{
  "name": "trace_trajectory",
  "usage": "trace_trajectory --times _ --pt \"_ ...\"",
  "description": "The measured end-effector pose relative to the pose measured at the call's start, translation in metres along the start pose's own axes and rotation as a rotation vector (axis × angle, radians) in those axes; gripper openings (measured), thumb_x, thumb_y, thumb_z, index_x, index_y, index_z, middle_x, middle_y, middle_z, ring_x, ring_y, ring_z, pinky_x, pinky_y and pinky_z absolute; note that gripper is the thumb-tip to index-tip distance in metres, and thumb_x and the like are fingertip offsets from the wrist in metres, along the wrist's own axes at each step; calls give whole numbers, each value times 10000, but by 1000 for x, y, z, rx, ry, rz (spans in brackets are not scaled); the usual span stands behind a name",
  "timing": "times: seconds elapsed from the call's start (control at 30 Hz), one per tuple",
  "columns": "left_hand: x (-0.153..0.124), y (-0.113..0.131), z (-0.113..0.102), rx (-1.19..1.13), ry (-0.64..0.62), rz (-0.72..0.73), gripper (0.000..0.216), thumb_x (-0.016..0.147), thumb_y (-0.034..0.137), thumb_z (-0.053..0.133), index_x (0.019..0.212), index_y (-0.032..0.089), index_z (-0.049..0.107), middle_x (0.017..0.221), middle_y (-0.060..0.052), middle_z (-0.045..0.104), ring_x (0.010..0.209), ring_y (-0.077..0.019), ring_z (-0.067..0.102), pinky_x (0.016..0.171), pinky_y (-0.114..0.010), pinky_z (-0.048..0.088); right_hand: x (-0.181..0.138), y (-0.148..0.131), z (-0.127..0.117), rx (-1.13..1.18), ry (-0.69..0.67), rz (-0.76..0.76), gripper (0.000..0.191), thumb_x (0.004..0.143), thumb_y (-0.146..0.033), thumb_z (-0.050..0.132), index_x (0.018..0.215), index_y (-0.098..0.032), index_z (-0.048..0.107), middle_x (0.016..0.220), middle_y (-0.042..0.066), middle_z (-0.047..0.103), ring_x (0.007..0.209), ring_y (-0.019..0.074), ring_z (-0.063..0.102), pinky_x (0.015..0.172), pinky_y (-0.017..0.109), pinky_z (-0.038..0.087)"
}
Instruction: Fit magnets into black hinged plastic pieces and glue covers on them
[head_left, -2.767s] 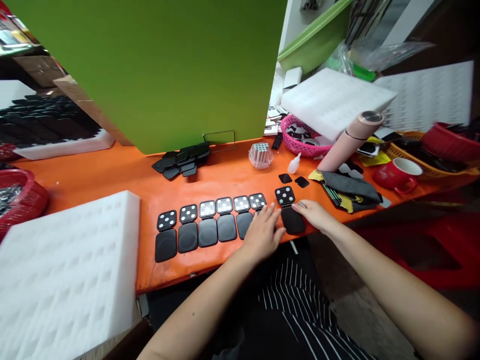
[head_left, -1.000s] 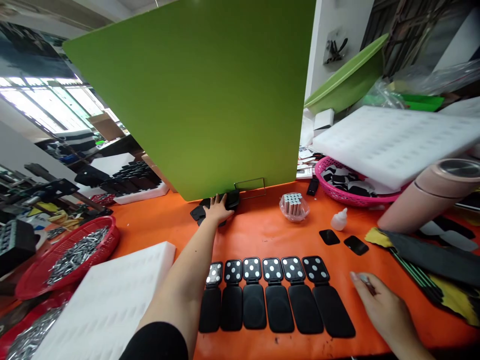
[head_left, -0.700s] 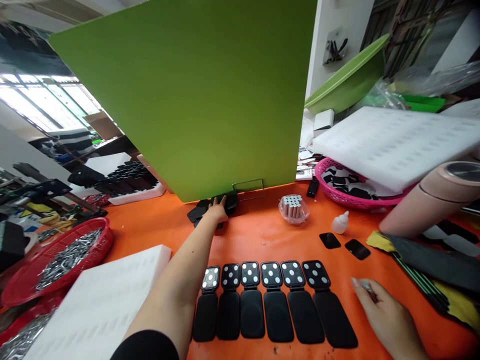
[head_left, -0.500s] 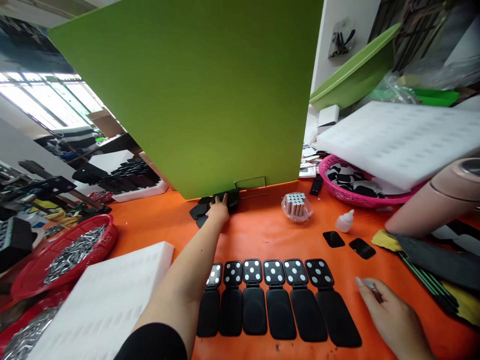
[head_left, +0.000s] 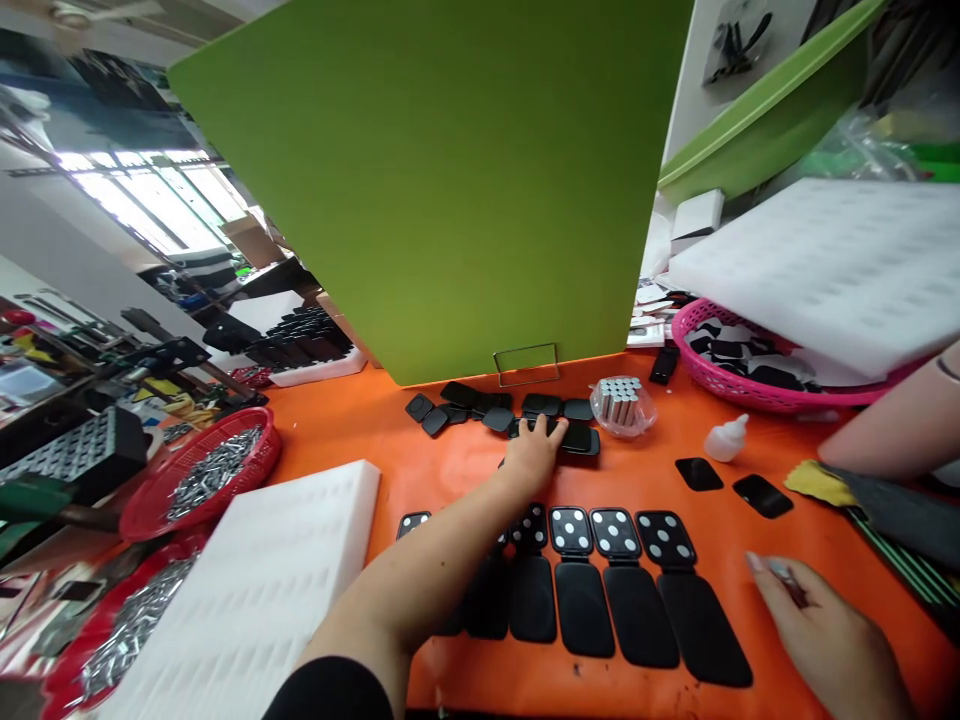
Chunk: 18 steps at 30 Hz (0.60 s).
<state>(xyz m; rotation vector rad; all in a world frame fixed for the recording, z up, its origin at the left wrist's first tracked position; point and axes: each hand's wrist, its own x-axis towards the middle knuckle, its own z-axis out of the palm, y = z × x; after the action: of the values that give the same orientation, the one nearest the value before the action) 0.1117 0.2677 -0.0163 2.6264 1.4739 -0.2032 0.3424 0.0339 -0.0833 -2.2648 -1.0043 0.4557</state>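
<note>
- My left hand (head_left: 531,458) spreads its fingers over black pieces (head_left: 581,438).
- Beside them sits a clear tub (head_left: 645,416).
- Nearer me, dotted pads (head_left: 583,608) line up.
- My right hand (head_left: 829,622) curls near them; I can't tell if it grips anything.

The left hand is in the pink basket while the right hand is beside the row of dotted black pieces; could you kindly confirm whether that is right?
One part is wrong: the head view shows the left hand at the loose black pieces, not in the pink basket. The right hand is indeed beside the row of dotted black pieces.
</note>
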Motion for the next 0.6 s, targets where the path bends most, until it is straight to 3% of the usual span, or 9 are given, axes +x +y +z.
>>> trace_trajectory --times 0.13,0.23,0.3,0.37,0.47,0.53,0.6 --pt "-1 8 -2 -83 -84 18 756 673 271 596 1342 349 253 1445 -37 207 1278 -379 208 922 -503 359 -2 -8 -5 -30 -18 19 391 673 -601 464 754 -238 585 872 68 667 702 283 620 527 337 474" --pt "-8 -11 -12 -149 -61 20 681 661 389 598 1283 427 325 1430 62 249 1262 -303 289 979 -454 318 -3 -14 -8 -15 -35 47 365 667 -590 476 725 -242 571 820 70 667 682 285 619 512 332 464" --pt "-12 -39 -19 -185 6 -44 535 737 410 512 1251 436 368 1396 95 308 1240 -227 343 1007 -369 299 -3 -16 -9 -12 -46 71 350 670 -582 486 720 -245 568 781 77 666 663 291 618 500 334 457" --pt "-15 -76 -24 -208 90 -198 447 816 344 388 1262 320 399 1359 11 375 1227 -199 363 1009 -317 291 -3 -16 -10 -11 -54 85 345 676 -577 487 730 -247 569 778 81 667 666 299 617 511 345 458" --pt "-16 -133 -22 -237 177 -475 546 791 313 423 1306 148 341 1361 -152 339 1253 -297 313 991 -418 296 -2 -16 -10 -16 -67 88 344 669 -573 483 735 -247 571 808 77 670 689 308 617 538 359 467" --pt "-18 -159 -14 -273 203 -578 630 734 332 520 1308 148 338 1398 -173 271 1269 -363 255 967 -492 295 -2 -14 -9 -12 -70 77 340 663 -570 482 732 -249 572 827 72 670 698 306 618 537 356 470" --pt "-21 -171 -4 -325 243 -607 621 726 337 544 1294 155 369 1398 -165 282 1259 -363 280 965 -484 302 -2 -13 -7 7 -52 45 336 662 -568 489 727 -250 575 830 70 671 707 301 620 534 346 473"
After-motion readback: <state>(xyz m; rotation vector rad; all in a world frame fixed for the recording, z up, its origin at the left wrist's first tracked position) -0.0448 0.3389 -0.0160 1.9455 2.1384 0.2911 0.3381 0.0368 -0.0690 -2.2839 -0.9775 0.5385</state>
